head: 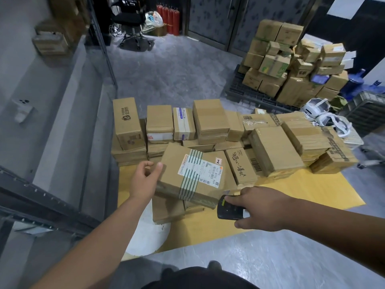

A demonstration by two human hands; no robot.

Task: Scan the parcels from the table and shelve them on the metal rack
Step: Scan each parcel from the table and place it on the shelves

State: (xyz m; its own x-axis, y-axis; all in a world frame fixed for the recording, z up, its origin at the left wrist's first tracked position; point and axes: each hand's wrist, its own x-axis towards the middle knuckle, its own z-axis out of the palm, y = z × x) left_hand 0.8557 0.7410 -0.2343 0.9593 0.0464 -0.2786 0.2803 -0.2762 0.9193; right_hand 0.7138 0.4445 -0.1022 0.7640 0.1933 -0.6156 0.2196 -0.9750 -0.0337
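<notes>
Your left hand (145,177) grips the parcel (190,176) by its left edge, tilted above the table (291,190). Your right hand (260,207) holds the scanner (228,208). Aim it squarely at the label (200,171); keep the box steady.

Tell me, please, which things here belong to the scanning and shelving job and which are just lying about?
Job: parcel with green tape, held by left hand; scanner in right hand; parcels on the table; metal rack.
Lying about: office chair, fire extinguishers, pallet of boxes, blue water bottles.
</notes>
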